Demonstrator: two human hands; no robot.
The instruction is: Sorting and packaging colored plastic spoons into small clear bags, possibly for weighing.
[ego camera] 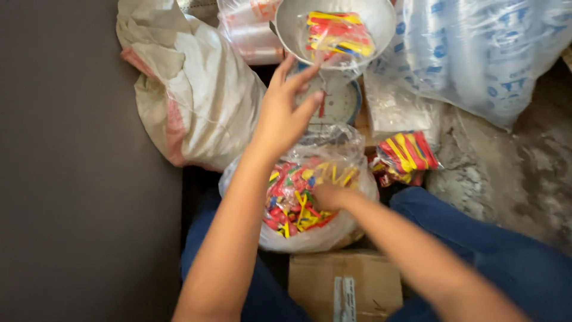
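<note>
I see the left hand fingers spread, holding nothing, by the round metal scale pan with its crinkly filled packet. The right hand is sunk in the clear plastic bag of bright pieces — its grip I cannot tell.

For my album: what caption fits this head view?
Left hand reaches to the scale pan; right hand digs in the bag of colourful pieces.

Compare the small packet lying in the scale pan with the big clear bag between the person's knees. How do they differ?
The small packet is far smaller than the big clear bag. The packet lies in the metal scale pan, raised; the bag sits low between the knees. The bag's mouth is open with the right hand inside; the left hand reaches near the packet. Both are clear plastic holding red, yellow and green pieces.
</note>
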